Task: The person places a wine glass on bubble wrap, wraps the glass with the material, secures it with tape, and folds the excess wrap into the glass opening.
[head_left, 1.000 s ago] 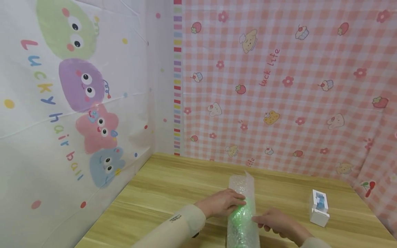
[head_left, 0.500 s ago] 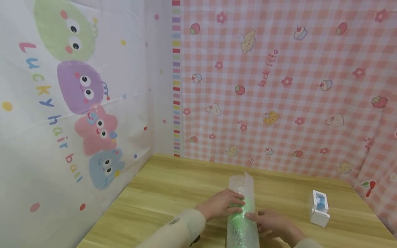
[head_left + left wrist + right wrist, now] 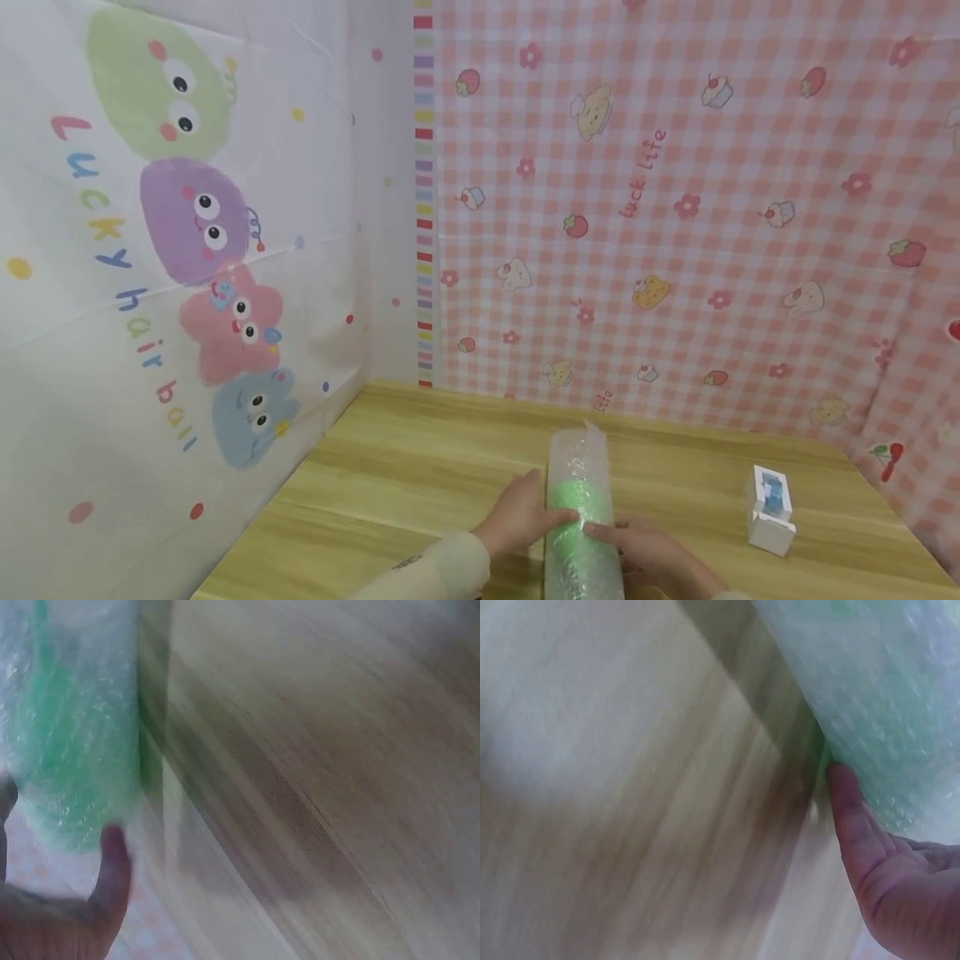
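Observation:
A long roll of clear bubble wrap (image 3: 581, 454) lies on the table, pointing away from me. Through it shows a bright green thing (image 3: 577, 546); in the left wrist view this green thing (image 3: 56, 735) looks rounded with a narrow stem, its kind unclear. My left hand (image 3: 517, 518) holds the roll from the left, thumb on top, fingers along its side. From the right, my right hand (image 3: 656, 554) holds it too, its thumb close to the left one. In the right wrist view a finger of the right hand (image 3: 900, 892) touches the wrap's edge. Some fingers are hidden.
A small white box (image 3: 771, 533) with a blue part on top stands to the right on the wooden table (image 3: 420, 450). Behind is a pink checked cloth (image 3: 675, 250); a white cartoon-print cloth (image 3: 315, 208) hangs at the left.
My left hand has shifted from on top of the roll to its left side, thumb over it. The right hand has come in from the right edge, its thumb now on top.

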Tool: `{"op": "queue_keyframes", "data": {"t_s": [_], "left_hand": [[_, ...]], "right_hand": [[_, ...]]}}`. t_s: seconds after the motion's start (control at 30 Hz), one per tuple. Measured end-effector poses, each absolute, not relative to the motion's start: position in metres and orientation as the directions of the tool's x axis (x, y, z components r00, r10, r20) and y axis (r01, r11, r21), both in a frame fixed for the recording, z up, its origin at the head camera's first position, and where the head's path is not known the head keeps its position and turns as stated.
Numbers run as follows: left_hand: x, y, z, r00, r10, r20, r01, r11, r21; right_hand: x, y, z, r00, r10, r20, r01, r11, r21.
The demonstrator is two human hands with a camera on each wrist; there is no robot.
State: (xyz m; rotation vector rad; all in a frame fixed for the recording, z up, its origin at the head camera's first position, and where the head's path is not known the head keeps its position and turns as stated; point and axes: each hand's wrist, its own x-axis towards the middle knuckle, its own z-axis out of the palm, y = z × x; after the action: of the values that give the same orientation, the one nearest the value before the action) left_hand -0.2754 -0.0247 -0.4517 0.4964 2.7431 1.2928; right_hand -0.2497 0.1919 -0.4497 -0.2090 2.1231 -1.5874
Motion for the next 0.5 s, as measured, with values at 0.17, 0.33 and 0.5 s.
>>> {"op": "queue_keyframes", "data": {"t_s": [0.17,0.33,0.5], "left_hand": [[-0.272,-0.029,-0.456,-0.917,0.391,-0.082,0.088,0.398,0.913],[-0.280,-0.034,-0.447,-0.913,0.406,-0.034,0.087,0.277,0.957],[-0.290,-0.040,-0.429,-0.929,0.367,0.046,0.144,0.243,0.959]], "right_hand": [[-0.250,0.185,-0.451,-0.900,-0.357,-0.250,0.136,0.316,-0.939],[-0.255,0.174,-0.438,-0.956,-0.228,-0.183,0.095,0.352,-0.931],[-0.259,0.165,-0.418,-0.986,-0.150,-0.076,0.021,0.343,-0.939]]}}
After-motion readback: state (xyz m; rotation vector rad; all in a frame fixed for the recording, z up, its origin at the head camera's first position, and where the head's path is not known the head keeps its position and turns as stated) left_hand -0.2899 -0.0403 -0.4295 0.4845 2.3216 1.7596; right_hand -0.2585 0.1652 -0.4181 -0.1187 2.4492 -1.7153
